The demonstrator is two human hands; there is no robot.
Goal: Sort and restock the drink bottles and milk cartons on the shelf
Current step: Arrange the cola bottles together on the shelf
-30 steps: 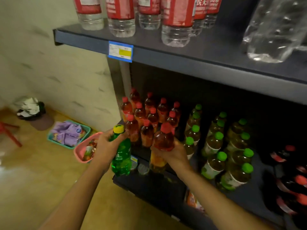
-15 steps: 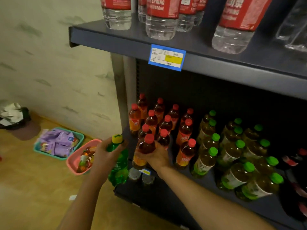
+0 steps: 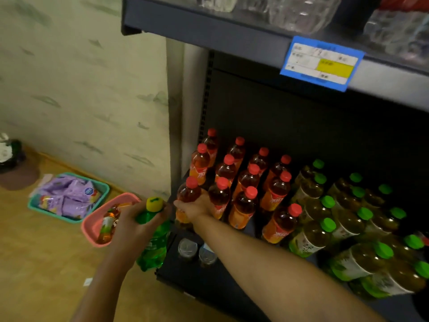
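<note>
My left hand (image 3: 137,225) grips a green soda bottle with a yellow cap (image 3: 153,238) by its neck, just off the left end of the dark shelf (image 3: 209,282). My right hand (image 3: 197,206) holds a red-capped tea bottle (image 3: 188,196) at the front left corner of the red-capped group (image 3: 246,180), standing on the shelf. Rows of green-capped tea bottles (image 3: 336,219) fill the shelf to the right. Water bottles stand on the upper shelf (image 3: 232,38).
A pink basket (image 3: 92,231) with a small bottle (image 3: 108,226) sits on the wooden floor below my left hand. A teal basket (image 3: 104,194) of purple packets lies beyond it. Two small clear caps (image 3: 197,251) sit at the shelf's front. The wall stands close on the left.
My right hand has carried the red-capped bottle left and back to the front left corner of the red group. The view has swung left and down. The left hand keeps its bottle.
</note>
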